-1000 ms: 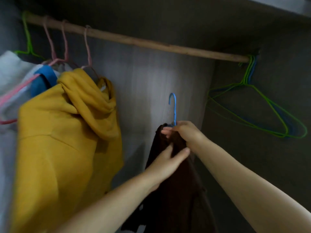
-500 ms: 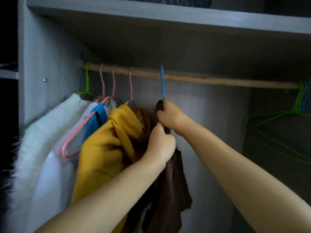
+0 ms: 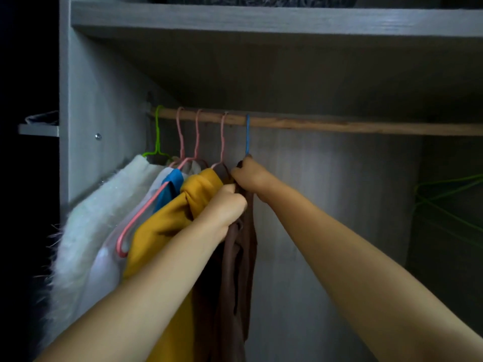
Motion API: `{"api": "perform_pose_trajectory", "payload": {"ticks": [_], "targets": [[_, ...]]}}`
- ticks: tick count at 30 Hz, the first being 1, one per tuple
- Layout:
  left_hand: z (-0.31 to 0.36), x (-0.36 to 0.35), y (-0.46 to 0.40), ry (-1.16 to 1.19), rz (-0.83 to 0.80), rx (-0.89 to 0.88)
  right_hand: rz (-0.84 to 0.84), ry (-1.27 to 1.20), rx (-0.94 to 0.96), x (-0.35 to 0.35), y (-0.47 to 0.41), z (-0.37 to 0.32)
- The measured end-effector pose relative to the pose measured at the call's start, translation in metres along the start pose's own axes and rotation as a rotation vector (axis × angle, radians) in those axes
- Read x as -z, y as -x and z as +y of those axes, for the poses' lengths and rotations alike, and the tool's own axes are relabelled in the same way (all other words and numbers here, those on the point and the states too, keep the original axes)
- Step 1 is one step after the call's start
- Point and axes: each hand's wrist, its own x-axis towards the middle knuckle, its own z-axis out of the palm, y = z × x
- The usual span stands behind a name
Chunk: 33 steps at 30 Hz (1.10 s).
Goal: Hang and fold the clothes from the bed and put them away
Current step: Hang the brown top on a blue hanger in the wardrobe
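Brown garment (image 3: 240, 257) hangs at frame centre from the blue hanger (image 3: 247, 134), hooked on the wooden rod (image 3: 339, 125). Right hand (image 3: 251, 177) grips the hanger neck; left hand (image 3: 227, 210) clutches cloth. Releasing only once the hook sits squarely seems wise.

Brown garment (image 3: 236, 270) on a blue hanger (image 3: 247, 134); mustard-yellow hoodie (image 3: 167, 226) beside it on a pink hanger (image 3: 222, 142); bright blue cloth (image 3: 170, 189) under another pink hanger (image 3: 136, 226); fluffy white coat (image 3: 99, 218) on a lime-green hanger (image 3: 157, 137); pale wooden rod (image 3: 339, 125); grey wood-grain wardrobe (image 3: 261, 20); green empty hangers (image 3: 449, 199) at right
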Motion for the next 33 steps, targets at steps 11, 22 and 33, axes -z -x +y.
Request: {"api": "perform_pose_trajectory", "payload": {"ticks": [11, 22, 33], "targets": [[0.011, -0.033, 0.051, -0.981, 0.238, -0.792, 0.298, 0.093, 0.122, 0.036, 0.065, 0.085], [-0.036, -0.217, 0.144, -0.611, -0.371, -0.83, 0.361, 0.464, -0.401, 0.124, 0.308, 0.248], [-0.055, -0.407, 0.433, -0.446, -1.113, -0.978, 0.246, 0.591, -1.044, 0.193, 0.686, 0.321]]}}
